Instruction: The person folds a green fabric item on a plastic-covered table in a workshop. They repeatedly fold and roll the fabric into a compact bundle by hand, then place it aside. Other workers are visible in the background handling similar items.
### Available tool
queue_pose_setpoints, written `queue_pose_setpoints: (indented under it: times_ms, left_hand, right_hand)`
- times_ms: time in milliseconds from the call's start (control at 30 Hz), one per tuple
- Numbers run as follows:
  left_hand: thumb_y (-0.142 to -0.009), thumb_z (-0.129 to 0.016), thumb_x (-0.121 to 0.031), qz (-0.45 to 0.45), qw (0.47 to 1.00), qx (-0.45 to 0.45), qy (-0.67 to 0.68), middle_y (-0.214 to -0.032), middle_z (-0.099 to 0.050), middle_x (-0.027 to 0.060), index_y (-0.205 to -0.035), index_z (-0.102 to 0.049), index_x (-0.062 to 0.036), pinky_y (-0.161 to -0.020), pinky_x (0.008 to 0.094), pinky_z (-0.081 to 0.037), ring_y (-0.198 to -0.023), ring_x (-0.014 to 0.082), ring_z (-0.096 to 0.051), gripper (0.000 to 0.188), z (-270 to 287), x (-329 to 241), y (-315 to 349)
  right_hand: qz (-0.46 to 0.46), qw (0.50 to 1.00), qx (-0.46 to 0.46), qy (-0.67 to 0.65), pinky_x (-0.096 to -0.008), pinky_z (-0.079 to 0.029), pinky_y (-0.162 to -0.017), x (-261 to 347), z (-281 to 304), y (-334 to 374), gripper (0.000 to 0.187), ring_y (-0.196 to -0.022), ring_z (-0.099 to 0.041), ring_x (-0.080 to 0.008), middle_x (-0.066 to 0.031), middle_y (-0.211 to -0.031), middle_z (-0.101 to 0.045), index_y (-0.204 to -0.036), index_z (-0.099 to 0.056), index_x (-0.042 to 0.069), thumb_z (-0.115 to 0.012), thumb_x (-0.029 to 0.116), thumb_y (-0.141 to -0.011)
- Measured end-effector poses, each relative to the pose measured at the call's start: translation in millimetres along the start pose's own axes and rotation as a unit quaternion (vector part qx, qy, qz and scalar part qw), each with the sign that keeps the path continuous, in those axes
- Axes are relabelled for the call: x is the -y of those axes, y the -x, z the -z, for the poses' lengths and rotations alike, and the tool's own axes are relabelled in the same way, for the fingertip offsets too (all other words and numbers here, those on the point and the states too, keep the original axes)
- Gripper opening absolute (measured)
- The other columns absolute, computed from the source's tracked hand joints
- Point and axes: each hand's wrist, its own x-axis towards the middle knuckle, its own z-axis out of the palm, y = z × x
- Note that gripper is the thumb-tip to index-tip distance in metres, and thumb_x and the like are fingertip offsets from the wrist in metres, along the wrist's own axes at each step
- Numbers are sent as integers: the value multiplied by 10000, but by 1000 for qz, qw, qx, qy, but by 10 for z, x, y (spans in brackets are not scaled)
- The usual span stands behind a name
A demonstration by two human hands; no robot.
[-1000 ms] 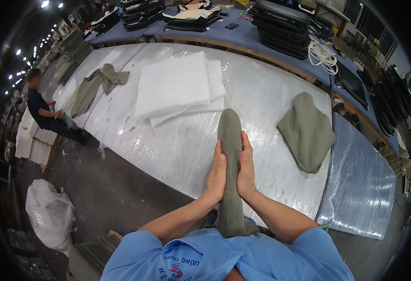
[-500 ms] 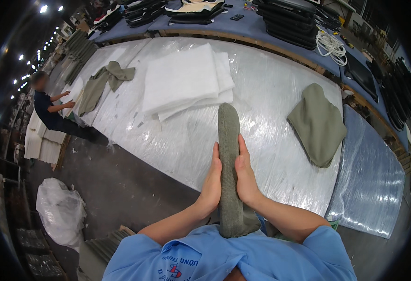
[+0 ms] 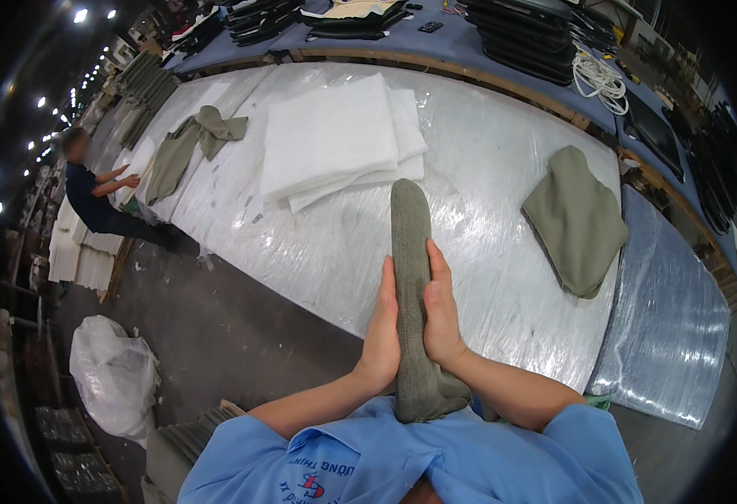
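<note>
Left hand and right hand clasp the green fabric-wrapped piece between flat palms, covered right to its tip! Off right, a loose green cloth lies limp, apparently unfilled.

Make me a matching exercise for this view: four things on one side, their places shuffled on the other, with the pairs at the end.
Things
1. Green cushion
2. Rope
3. White sheets
4. Plastic bundle

Places
A. On the floor
B. On the silvery table
C. Between the left hand and right hand
D. Coiled on the blue table

Pairs: 1-C, 2-D, 3-B, 4-A
</note>
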Motion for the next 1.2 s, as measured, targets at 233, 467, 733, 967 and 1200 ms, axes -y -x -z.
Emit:
queue_pose_setpoints:
  times_ms: [233, 467, 733, 967, 1200]
  left_hand:
    - [-978, -585, -10, -84, 980, 72, -163, -1746, -47, 223, -1656, 159, 13, -1284, 385, -183, -1607, 276, -130, 1007, 98, 209, 363]
    - [-964, -621, -12, 9, 997, 27, -73, -1736, -94, 212, -1664, 130, 9, -1270, 373, -226, -1587, 271, -200, 1027, 27, 122, 457]
    - [-1057, -583, -189, 5, 999, 32, -3, -1740, -148, 188, -1683, 43, 3, -1277, 372, -191, -1602, 245, -157, 906, 125, 216, 405]
    - [-1143, -191, -565, -42, 996, 31, 66, -1757, -112, 178, -1699, -63, -48, -1300, 388, -151, -1621, 294, -130, 770, 379, 332, -359]
    - [-1137, -190, -585, -1, 999, -22, 24, -1763, -93, 172, -1697, -34, -47, -1306, 390, -144, -1628, 286, -107, 792, 305, 210, -439]
  right_hand:
    - [-74, 997, 22, -4, -400, -168, -1291, 217, 23, 106, 768, -1594, -206, -296, -181, -1720, -220, -1681, -177, 28, -246, 563, -1134]
    - [-102, 994, 12, -22, -442, -208, -1278, 105, 63, 72, 767, -1580, -258, -294, -174, -1716, -253, -1689, -196, 72, -225, 595, -1128]
    - [-146, 986, -30, -71, -511, -258, -1243, 277, 34, -471, 798, -1560, -285, -332, -181, -1711, -265, -1695, -215, 131, -213, 669, -1105]
    - [-67, 997, -15, 32, -458, -206, -1278, 225, -162, -527, 699, -1565, -263, -336, -197, -1680, -288, -1654, -276, 47, -223, 524, -1146]
    - [16, 992, -7, 124, -463, -169, -1288, 137, -229, -487, 692, -1581, -214, -377, -232, -1681, -258, -1638, -289, 3, -241, 483, -1143]
